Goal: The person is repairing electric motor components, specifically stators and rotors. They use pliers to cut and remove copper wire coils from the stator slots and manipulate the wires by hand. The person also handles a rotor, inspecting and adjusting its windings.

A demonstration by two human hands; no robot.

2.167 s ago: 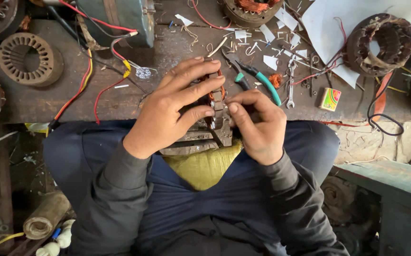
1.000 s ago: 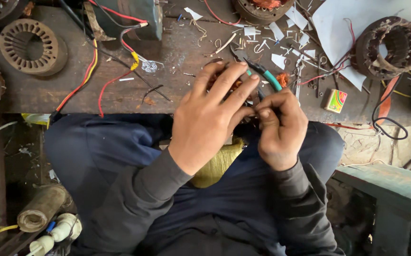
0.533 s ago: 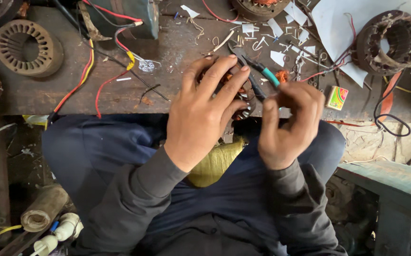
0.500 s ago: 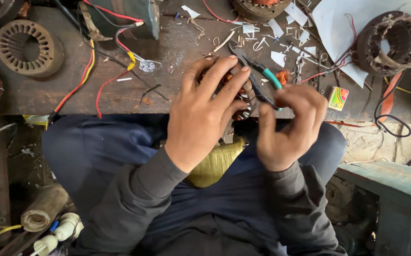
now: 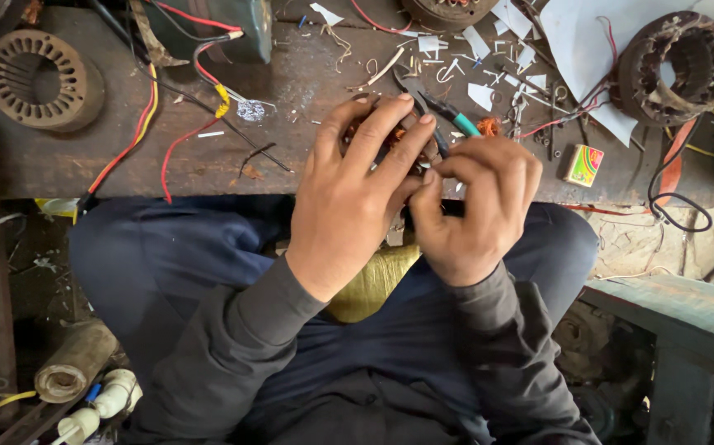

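Left hand (image 5: 355,198): fingers spread, clamped over small copper-wound motor part (image 5: 395,138) at bench's near edge.
Right hand (image 5: 479,208): fingertips pinched beside it.
Surface: dark wooden bench (image 5: 291,91), littered with paper scraps.
Far left: stator core (image 5: 42,80).

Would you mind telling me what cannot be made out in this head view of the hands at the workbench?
- The part with copper windings: mostly covered by the left hand, so its shape is unclear.
- What the right hand pinches: hidden behind its curled fingers.
- The pliers: lower end hidden behind the hands.
- The stator core, top right: partly cut off by the frame edge.
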